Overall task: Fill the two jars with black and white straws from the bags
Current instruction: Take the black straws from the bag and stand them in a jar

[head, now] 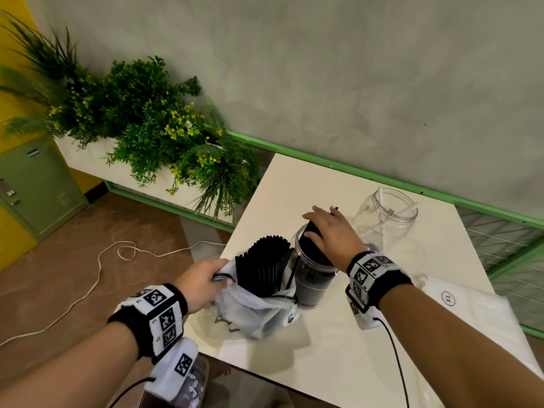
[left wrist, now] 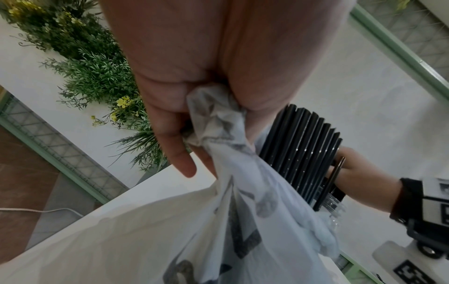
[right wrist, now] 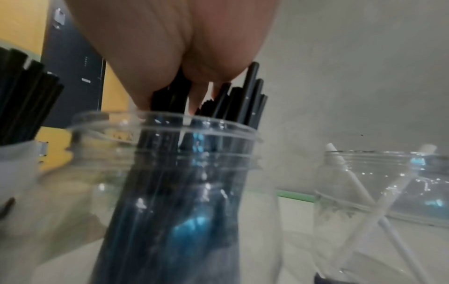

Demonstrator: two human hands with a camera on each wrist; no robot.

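Two forearms with marker-covered wristbands reach in from the bottom edge toward a white table (head: 368, 343). On the left hand (head: 203, 282), the fingers (left wrist: 170, 123) are clenched round the bunched rim of a thin white plastic bag (head: 250, 313), keeping it upright and open. Many black straws (head: 265, 260) stand in that bag. The right hand (head: 329, 234) sits on top of a clear jar (head: 312, 278) just beside the bag, its fingers (right wrist: 145, 90) curled down round a bundle of black straws (right wrist: 243, 100) going into the jar's mouth; that jar already looks dark with straws. Farther back, near the wall, a second clear jar (head: 385, 216) holds only a few white straws (right wrist: 345, 173). A flat white bag (head: 471, 307), marked XL, lies at the right edge; its contents cannot be seen. By the look of it, the black jar is well on but unfinished, and the white jar is barely started.
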